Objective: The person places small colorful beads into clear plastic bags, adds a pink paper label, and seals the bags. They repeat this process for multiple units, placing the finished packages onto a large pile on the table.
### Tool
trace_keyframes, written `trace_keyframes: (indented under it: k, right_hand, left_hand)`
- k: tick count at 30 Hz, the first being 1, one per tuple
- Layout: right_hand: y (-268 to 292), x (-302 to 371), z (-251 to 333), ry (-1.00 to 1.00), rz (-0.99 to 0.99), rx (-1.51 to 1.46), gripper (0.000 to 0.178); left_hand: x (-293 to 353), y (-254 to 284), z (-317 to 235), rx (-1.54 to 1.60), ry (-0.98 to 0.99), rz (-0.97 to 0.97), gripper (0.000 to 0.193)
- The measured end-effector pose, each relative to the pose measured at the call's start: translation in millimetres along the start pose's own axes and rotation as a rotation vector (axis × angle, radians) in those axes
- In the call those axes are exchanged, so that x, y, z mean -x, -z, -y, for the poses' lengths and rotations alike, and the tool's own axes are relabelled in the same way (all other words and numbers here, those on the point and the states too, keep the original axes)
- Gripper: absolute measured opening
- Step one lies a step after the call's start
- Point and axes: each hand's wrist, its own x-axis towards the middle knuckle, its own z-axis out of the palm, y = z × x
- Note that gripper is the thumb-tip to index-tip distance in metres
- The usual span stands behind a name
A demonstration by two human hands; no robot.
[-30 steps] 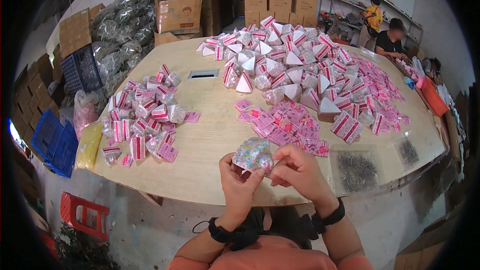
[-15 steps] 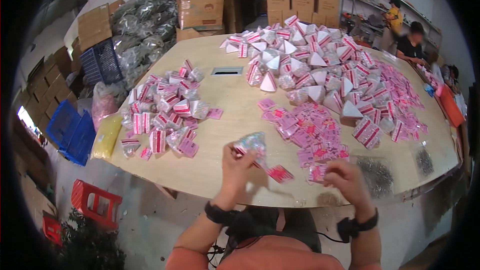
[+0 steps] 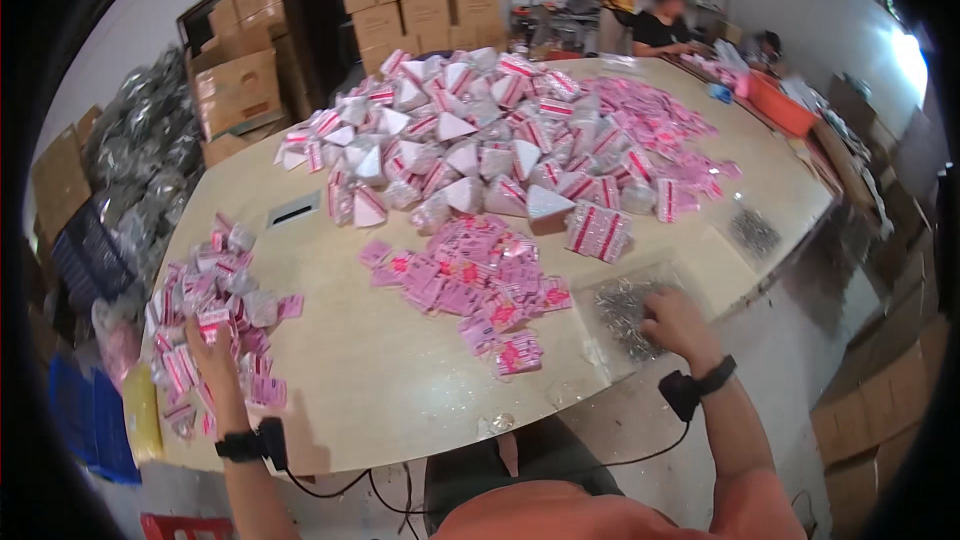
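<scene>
At the left pile of filled clear pouches [image 3: 262,308], my left hand [image 3: 214,358] has its fingers closed around a pouch with a pink-and-white header [image 3: 213,320]. Other pouches and pink cards lie against it. My right hand [image 3: 682,328] is over a shallow clear tray [image 3: 594,348] holding a heap of small dark metal pieces [image 3: 622,318]. Its fingertips are pinched together at the heap's edge; whatever is between them is too small to make out. A spread of pink printed cards [image 3: 470,275] lies between my two hands.
A large heap of pouches [image 3: 465,155] covers the far middle, with more pink cards [image 3: 655,125] behind. A second metal heap [image 3: 754,232] sits at the right. An orange bin [image 3: 780,105] stands near a seated person [image 3: 662,25]. Cartons [image 3: 425,10] are stacked behind.
My left hand has carried the pouch and its dangling pink card left to the pile. My right hand has left the pink cards for the metal pieces. The view has turned right.
</scene>
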Motion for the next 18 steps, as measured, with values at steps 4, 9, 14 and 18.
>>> trace_keyframes:
  k: [4, 9, 14, 18]
  right_hand:
    - [-15.3, -4.6, -15.2, 0.063, -0.109, 0.07, 0.01]
    - [-9.0, -4.3, -19.0, -0.001, -0.123, -0.05, 0.007]
    - [-1.1, -10.3, -23.8, -0.035, -0.18, -0.328, 0.009]
    - [9.8, -13.0, -18.9, -0.134, -0.133, -0.462, 0.013]
  left_hand:
    - [48.5, -39.9, -28.8, 0.26, 0.128, 0.358, 0.05]
    - [109.9, -55.1, -93.4, 0.154, 0.142, 0.51, 0.042]
    - [136.9, -70.4, -101.8, 0.216, 0.158, 0.644, 0.04]
    - [152.9, -78.8, -105.9, 0.197, 0.163, 0.72, 0.041]
